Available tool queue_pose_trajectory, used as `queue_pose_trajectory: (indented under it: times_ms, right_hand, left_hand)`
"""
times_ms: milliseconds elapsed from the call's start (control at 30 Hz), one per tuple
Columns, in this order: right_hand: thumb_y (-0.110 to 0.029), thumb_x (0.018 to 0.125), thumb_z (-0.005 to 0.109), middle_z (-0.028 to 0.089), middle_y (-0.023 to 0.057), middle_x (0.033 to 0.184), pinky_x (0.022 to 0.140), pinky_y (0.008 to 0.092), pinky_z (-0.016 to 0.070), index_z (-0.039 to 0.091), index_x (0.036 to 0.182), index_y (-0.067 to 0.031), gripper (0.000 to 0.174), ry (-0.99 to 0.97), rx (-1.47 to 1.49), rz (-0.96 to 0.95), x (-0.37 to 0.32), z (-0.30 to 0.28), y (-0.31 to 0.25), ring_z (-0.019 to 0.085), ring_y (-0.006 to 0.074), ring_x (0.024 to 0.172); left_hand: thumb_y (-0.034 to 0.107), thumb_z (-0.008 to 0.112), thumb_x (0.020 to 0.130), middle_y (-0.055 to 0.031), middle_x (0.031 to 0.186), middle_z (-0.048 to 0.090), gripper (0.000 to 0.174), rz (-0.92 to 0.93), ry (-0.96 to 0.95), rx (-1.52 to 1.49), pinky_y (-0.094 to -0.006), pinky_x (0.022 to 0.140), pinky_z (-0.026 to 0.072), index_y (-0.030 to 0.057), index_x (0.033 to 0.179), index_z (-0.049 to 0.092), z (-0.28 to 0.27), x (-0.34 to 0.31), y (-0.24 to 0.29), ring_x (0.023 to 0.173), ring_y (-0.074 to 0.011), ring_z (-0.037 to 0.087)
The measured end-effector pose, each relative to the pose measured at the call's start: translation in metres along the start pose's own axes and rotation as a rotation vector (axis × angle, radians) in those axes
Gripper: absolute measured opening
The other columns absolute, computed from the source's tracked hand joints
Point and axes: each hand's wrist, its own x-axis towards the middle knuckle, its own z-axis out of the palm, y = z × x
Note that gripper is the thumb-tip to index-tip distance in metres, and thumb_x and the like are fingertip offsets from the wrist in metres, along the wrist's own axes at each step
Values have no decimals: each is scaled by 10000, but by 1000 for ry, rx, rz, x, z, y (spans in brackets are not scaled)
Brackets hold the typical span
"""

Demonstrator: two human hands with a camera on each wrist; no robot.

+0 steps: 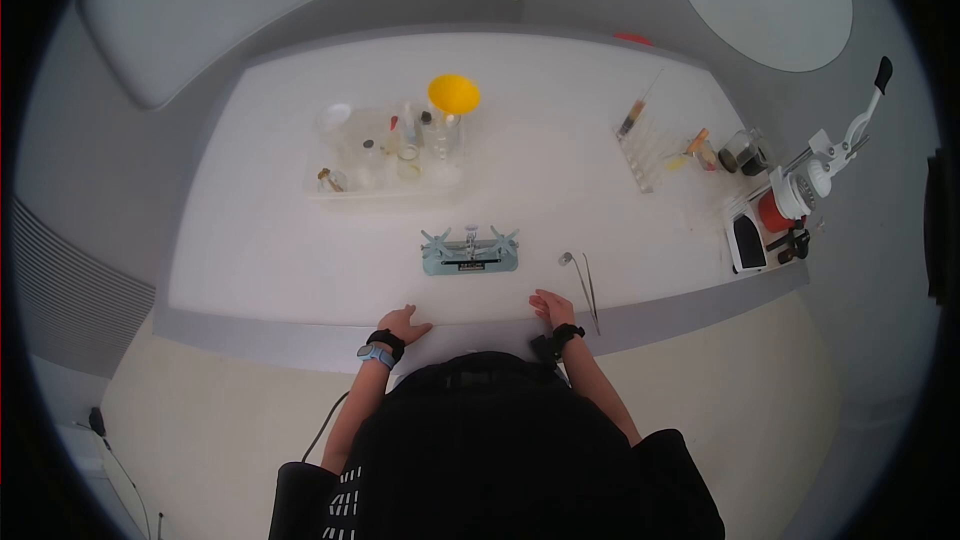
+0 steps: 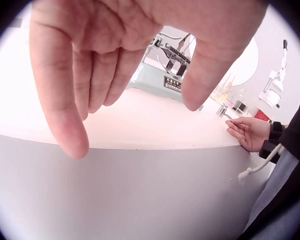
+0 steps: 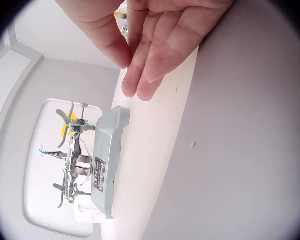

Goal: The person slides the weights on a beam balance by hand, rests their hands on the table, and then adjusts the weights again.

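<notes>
A pale blue-green balance scale [image 1: 470, 253] without pans on its arms stands near the table's front, ahead of both hands. My left hand [image 1: 403, 324] is at the front edge, left of the scale, holding nothing; its fingers hang loosely bent in the left wrist view. On the other side, my right hand [image 1: 553, 308] is also at the edge, its fingers relaxed and the palm bare. Just beyond it lie metal tweezers [image 1: 590, 282] and a small metal weight [image 1: 566, 259]. The scale's dark label plate [image 3: 99, 173] shows in the right wrist view.
A clear plastic bin [image 1: 385, 195] of bottles and glassware stands at the back left, with a yellow funnel [image 1: 454, 93] at its corner. To the right are a test tube rack [image 1: 637, 162], a dark jar [image 1: 745, 153] and a white lever press [image 1: 800, 190] with a red part.
</notes>
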Motion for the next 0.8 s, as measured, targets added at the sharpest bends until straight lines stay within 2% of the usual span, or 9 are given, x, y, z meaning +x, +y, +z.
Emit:
queue_pose_trajectory:
  times_ms: [800]
  right_hand:
    - [-216,745,500,576,83,814,557,184,410,539,890,-29,239,-11,-4,11,2,-1,1,558,131,745]
  left_hand:
    - [461,500,630,-166,1004,489,632,-16,-20,22,-327,809,358,10,1065,423,1,3,0,938,-281,461]
